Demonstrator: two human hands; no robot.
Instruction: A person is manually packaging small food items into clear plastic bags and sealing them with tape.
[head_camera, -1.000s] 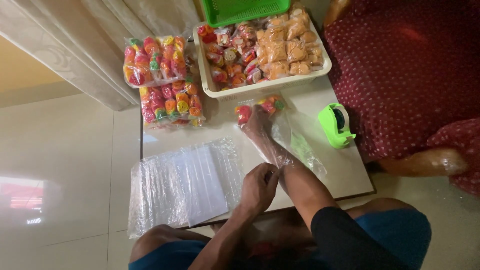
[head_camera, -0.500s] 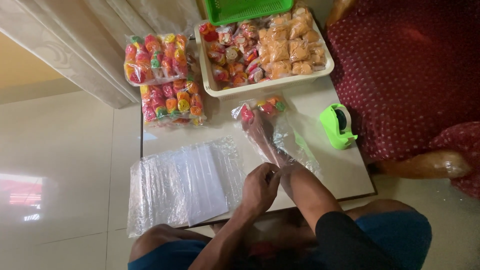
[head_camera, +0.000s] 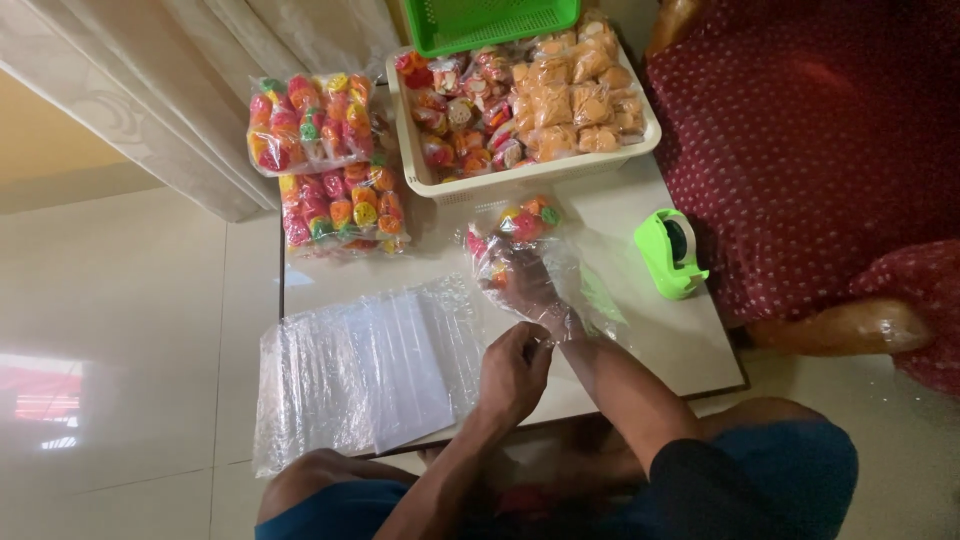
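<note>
1. We sit at a low white table (head_camera: 690, 340) and look down at our two hands.
2. Our right hand (head_camera: 525, 285) is pushed inside a clear bag (head_camera: 545, 275), which lies at the table's middle with a few bright sweets (head_camera: 520, 222) at its far end; how wide the fingers spread we cannot tell through the film.
3. Our left hand (head_camera: 512, 372) pinches the bag's mouth shut-fingered at the near edge.
4. We judge the bag light, limp, slippery and easily torn; the mouth rim is the best hold.
5. A stack of empty bags (head_camera: 360, 370) lies left; a tray (head_camera: 430, 170) of packets sits beyond.
</note>
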